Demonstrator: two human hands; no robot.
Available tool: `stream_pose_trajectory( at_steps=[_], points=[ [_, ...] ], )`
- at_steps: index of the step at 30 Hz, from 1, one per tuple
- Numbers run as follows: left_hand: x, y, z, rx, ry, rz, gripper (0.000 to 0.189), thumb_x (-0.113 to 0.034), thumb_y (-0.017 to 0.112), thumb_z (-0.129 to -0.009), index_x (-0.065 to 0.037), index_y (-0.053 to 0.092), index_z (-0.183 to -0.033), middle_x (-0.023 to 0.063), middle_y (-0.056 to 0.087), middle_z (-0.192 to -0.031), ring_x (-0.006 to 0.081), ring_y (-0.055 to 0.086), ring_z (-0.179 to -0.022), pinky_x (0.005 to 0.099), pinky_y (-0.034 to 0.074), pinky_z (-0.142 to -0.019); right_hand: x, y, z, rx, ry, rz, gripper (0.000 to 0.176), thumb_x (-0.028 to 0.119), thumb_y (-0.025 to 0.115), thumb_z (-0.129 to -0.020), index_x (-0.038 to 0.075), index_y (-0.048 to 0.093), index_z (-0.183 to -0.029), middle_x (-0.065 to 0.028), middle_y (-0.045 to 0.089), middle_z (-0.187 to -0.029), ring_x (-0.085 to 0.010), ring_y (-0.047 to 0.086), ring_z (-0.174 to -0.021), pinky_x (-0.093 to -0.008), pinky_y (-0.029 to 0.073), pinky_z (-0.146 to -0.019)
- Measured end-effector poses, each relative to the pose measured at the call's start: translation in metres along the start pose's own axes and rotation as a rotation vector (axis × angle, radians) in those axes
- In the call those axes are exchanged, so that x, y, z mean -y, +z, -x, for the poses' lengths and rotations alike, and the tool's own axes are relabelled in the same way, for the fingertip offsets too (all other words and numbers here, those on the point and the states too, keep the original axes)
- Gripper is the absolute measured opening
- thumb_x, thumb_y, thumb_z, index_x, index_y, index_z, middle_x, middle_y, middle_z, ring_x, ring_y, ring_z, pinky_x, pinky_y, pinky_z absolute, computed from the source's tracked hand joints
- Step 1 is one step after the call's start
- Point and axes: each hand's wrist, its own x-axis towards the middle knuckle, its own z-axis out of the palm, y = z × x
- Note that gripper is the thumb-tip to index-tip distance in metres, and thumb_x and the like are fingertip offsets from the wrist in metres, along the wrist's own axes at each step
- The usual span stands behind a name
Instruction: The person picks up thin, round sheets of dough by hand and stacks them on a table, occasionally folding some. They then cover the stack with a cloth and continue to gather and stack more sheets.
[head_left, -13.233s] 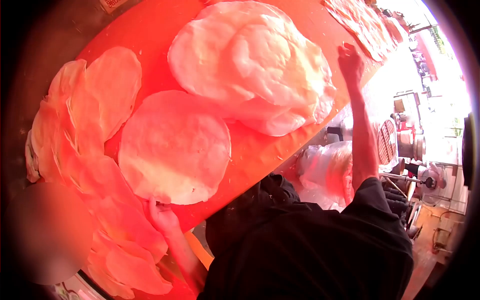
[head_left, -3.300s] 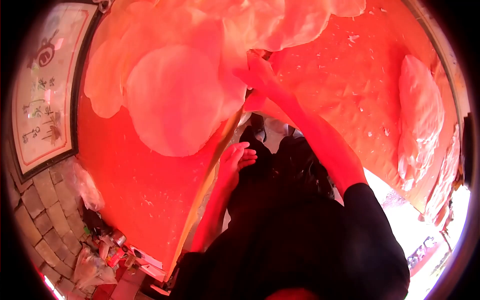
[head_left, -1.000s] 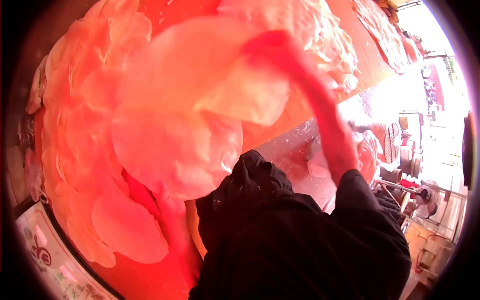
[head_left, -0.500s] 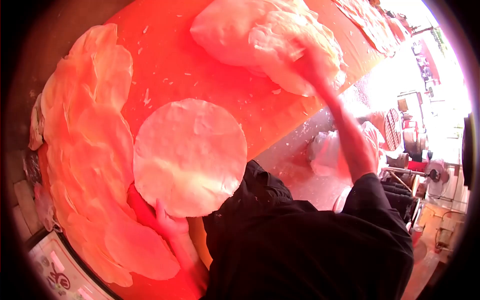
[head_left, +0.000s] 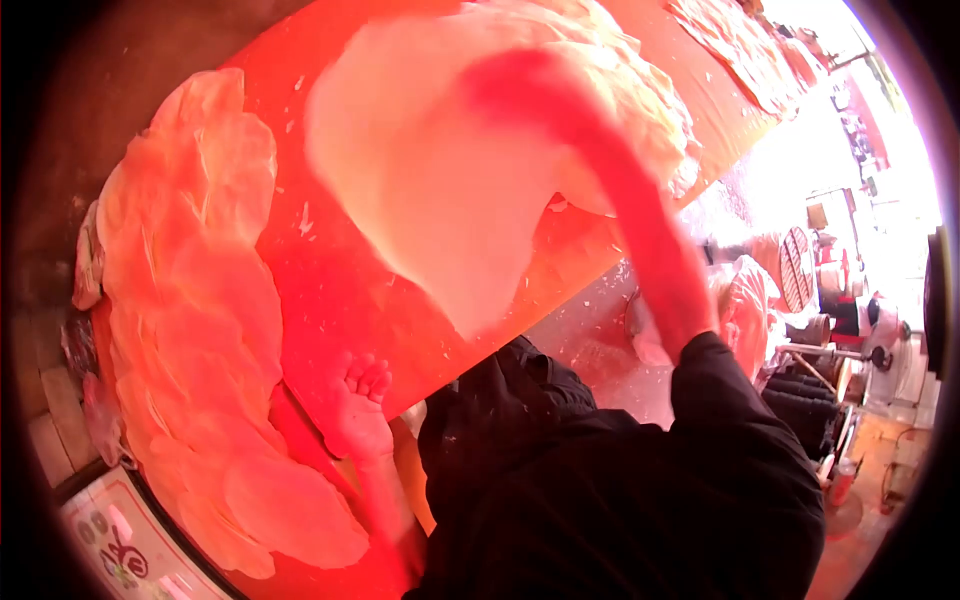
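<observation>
My left hand (head_left: 360, 410) lies palm up by the table's near edge, fingers loosely curled and apart, holding nothing. Farther up, my right hand (head_left: 520, 90) is smeared by motion over a thin pale dough sheet (head_left: 420, 190), which is blurred too and trails down toward the near edge. The sheet appears to move with that hand; my fingertips are hidden. Behind it, a heap of similar sheets (head_left: 640, 90) spreads across the table. Close to my left hand, a long row of overlapping round dough sheets (head_left: 200, 300) covers the table's left side.
The red-orange table (head_left: 320, 300) carries small pale scraps. More sheets (head_left: 730, 45) lie at its far right end. A whitish bag (head_left: 745, 305) stands on the floor at right, near a metal rack (head_left: 810, 365). A printed panel (head_left: 125, 540) sits at lower left.
The round sheet that rested on my left hand is no longer there, baring the palm. My right hand has swept left from the heap, and a sheet has swung out over the table with it.
</observation>
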Motion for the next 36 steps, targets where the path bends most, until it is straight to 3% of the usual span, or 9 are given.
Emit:
stream_pose_trajectory(
  at_steps=[5,8,9,11,24,27,29,33,36],
  points=[
    [0.021,-0.038,0.027,-0.129,-0.07,-0.054,0.046,-0.031,0.044,-0.102,0.001,0.045,-0.134,0.0195,0.061,-0.118,0.0314,0.062,-0.107,0.0398,0.052,-0.091,-0.1,-0.2,-0.078,-0.325,0.007,-0.347,0.016,0.019,0.056,-0.097,0.004,0.062,-0.101,-0.0066,0.065,-0.089,-0.0163,0.062,-0.079,-0.0257,0.051,-0.069],
    [0.029,-0.041,0.038,-0.239,-0.143,-0.084,0.039,-0.025,0.043,-0.103,0.002,0.047,-0.131,0.0193,0.062,-0.116,0.0296,0.064,-0.103,0.0376,0.054,-0.087,-0.167,-0.207,-0.057,-0.037,0.187,-0.712,0.026,0.02,0.054,-0.098,0.003,0.059,-0.116,-0.0146,0.066,-0.104,-0.0271,0.065,-0.095,-0.0363,0.055,-0.083],
    [0.031,-0.044,0.045,-0.268,-0.161,-0.083,0.038,-0.025,0.043,-0.103,0.002,0.048,-0.13,0.0191,0.063,-0.114,0.0291,0.065,-0.102,0.037,0.054,-0.086,-0.153,-0.16,-0.029,-0.51,0.411,-0.434,0.028,0.025,0.056,-0.096,0.005,0.059,-0.116,-0.0146,0.065,-0.101,-0.0293,0.066,-0.092,-0.0376,0.057,-0.078],
    [0.038,-0.046,0.056,-0.293,-0.199,-0.074,0.037,-0.024,0.043,-0.103,0.002,0.049,-0.128,0.0185,0.064,-0.111,0.0281,0.066,-0.1,0.0357,0.055,-0.084,-0.218,-0.102,-0.01,-0.102,0.28,-0.382,0.029,0.022,0.059,-0.094,0.001,0.061,-0.113,-0.0135,0.07,-0.095,-0.0217,0.068,-0.078,-0.0299,0.056,-0.065],
    [0.054,-0.086,0.168,-0.571,-0.199,0.118,0.039,-0.028,0.048,-0.102,0.002,0.052,-0.126,0.0178,0.065,-0.108,0.0289,0.066,-0.098,0.0382,0.054,-0.086,-0.001,0.51,0.182,1.165,0.196,-0.341,0.028,0.029,0.064,-0.089,0.002,0.064,-0.08,-0.0094,0.067,-0.076,-0.016,0.064,-0.066,-0.0288,0.049,-0.057],
    [0.055,-0.101,0.184,-0.599,-0.163,0.257,0.044,-0.033,0.047,-0.101,0.002,0.051,-0.127,0.0188,0.065,-0.11,0.0298,0.064,-0.102,0.0397,0.053,-0.088,-0.03,0.567,0.21,1.139,0.0,-0.337,0.032,0.031,0.065,-0.088,0.002,0.064,-0.073,-0.0085,0.066,-0.072,-0.0147,0.064,-0.063,-0.0286,0.048,-0.055],
    [0.06,-0.11,0.187,-0.608,-0.139,0.369,0.047,-0.036,0.047,-0.101,0.002,0.051,-0.128,0.0192,0.064,-0.11,0.0304,0.064,-0.103,0.0405,0.052,-0.089,-0.051,0.604,0.24,0.761,-0.526,-0.007,0.033,0.03,0.068,-0.086,0.002,0.063,-0.069,-0.0074,0.066,-0.07,-0.0142,0.063,-0.06,-0.029,0.048,-0.053],
    [0.05,-0.136,0.176,-0.665,-0.025,0.647,0.047,-0.038,0.048,-0.099,0.002,0.052,-0.124,0.0195,0.064,-0.111,0.0315,0.063,-0.101,0.0413,0.051,-0.09,0.083,0.516,0.218,1.069,0.228,-0.139,0.029,0.027,0.067,-0.087,0.0,0.065,-0.079,-0.0067,0.067,-0.074,-0.0138,0.065,-0.073,-0.0287,0.05,-0.061],
    [0.038,-0.15,0.151,-0.596,0.088,0.824,0.051,-0.042,0.047,-0.099,-0.001,0.049,-0.129,0.0168,0.061,-0.117,0.0304,0.061,-0.106,0.0414,0.05,-0.092,0.098,0.419,0.172,0.933,-0.163,-0.355,0.026,0.025,0.064,-0.089,-0.001,0.068,-0.091,-0.0051,0.067,-0.077,-0.0128,0.064,-0.078,-0.0278,0.05,-0.066]
  ],
)
